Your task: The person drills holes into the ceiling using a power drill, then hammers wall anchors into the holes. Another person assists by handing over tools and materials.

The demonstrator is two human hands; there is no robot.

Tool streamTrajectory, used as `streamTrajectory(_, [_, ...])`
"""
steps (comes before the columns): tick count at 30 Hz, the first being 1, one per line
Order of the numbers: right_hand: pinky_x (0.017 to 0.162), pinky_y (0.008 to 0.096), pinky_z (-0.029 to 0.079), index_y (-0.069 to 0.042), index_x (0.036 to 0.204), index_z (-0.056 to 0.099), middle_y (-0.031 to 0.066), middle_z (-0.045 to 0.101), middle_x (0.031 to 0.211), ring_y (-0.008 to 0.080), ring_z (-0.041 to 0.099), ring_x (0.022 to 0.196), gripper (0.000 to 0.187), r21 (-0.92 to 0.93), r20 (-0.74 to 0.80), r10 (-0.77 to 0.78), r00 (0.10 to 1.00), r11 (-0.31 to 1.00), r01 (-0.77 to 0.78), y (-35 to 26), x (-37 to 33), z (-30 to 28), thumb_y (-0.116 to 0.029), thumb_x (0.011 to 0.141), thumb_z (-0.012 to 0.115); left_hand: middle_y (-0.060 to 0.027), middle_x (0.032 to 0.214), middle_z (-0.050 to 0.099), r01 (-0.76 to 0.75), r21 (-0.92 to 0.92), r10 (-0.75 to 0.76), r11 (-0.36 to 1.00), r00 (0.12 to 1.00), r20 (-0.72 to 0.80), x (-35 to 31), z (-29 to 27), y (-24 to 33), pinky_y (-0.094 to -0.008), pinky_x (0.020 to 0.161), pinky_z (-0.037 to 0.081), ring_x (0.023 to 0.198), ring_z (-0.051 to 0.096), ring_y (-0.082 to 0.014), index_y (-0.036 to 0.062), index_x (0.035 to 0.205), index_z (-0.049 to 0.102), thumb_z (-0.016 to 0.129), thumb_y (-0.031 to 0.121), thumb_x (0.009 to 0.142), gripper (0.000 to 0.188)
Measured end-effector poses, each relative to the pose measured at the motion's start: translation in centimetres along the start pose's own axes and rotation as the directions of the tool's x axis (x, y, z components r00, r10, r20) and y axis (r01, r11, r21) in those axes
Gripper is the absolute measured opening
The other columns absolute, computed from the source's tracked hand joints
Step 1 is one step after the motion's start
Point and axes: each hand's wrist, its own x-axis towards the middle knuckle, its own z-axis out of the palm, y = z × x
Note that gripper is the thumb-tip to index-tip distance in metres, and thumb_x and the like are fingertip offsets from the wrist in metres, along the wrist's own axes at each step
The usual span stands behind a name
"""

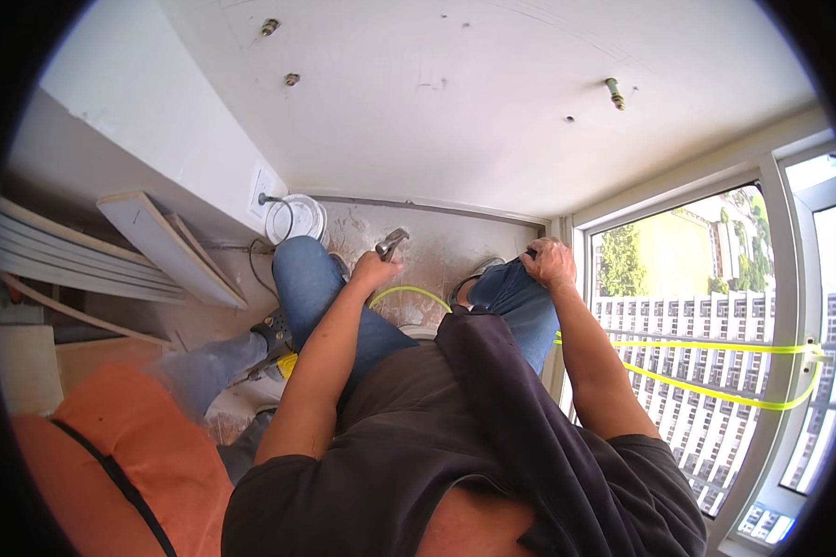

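Note:
My left hand point(372, 271) is closed around a hammer point(394, 241), its metal head standing up past my fingers between my knees. The grip of the hammer is hidden by the hand. On my right knee rests my right hand point(552, 264), its fingers curled around a small dark thing point(531, 253) that I cannot make out. Both of my forearms reach forward over my jeans point(305, 288). Ahead of me is a white wall point(418, 111) with metal anchor bolts point(614, 94) sticking out of it.
A white bucket point(296, 219) stands in the corner beside a cable. Boards point(172, 246) lean at the left. A person in orange point(130, 455) is close on my left. Yellow-green webbing point(715, 347) runs past the window frame point(778, 269) on my right.

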Motion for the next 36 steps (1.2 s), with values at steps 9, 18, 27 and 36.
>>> streamTrajectory(9, [0.103,0.0470,0.043,-0.014,0.106,0.076,0.0079,0.071,0.115,0.0268,0.062,0.115,0.039,0.035,0.009,0.027,1.000,0.999,-0.028,-0.9,-0.7,-2.3,-0.044,0.082,0.068,-0.0135,0.088,0.074,-0.010,-0.030,0.010,1.000,1.000,-0.004,0.7,0.4,-1.1,-0.0347,0.079,0.052,0.084,0.071,-0.0241,0.0052,0.096,0.077,0.081,0.025,0.071,0.032])
streamTrajectory(18, [0.101,0.0471,0.043,-0.015,0.100,0.076,0.0070,0.072,0.108,0.0223,0.060,0.115,0.033,0.038,-0.028,0.017,0.999,0.999,-0.016,-0.5,-0.5,-1.6,-0.038,0.082,0.062,-0.0138,0.087,0.074,-0.010,-0.032,0.010,0.999,1.000,0.022,1.1,0.4,-2.0,-0.0353,0.077,0.052,0.083,0.071,-0.0250,0.0034,0.095,0.076,0.080,0.026,0.071,0.033])
streamTrajectory(27, [0.100,0.0467,0.044,-0.015,0.101,0.076,0.0076,0.072,0.108,0.0251,0.061,0.113,0.033,0.045,0.008,0.025,1.000,0.999,-0.025,-0.2,-0.7,-1.8,-0.040,0.081,0.066,-0.0116,0.083,0.073,0.021,0.048,-0.024,0.999,0.998,0.051,0.3,0.2,-0.4,-0.0345,0.073,0.052,0.077,0.069,-0.0219,0.0045,0.096,0.076,0.080,0.026,0.072,0.032])
streamTrajectory(36, [0.102,0.0497,0.044,-0.013,0.100,0.076,0.0100,0.072,0.105,0.0263,0.062,0.111,0.033,0.040,0.007,0.015,1.000,0.999,-0.015,-0.3,-0.5,-1.9,-0.038,0.080,0.065,-0.0076,0.079,0.070,0.032,-0.056,-0.029,0.998,0.998,0.053,0.4,0.4,-1.0,-0.0341,0.060,0.050,0.068,0.065,-0.0184,0.0047,0.096,0.076,0.080,0.024,0.073,0.031])
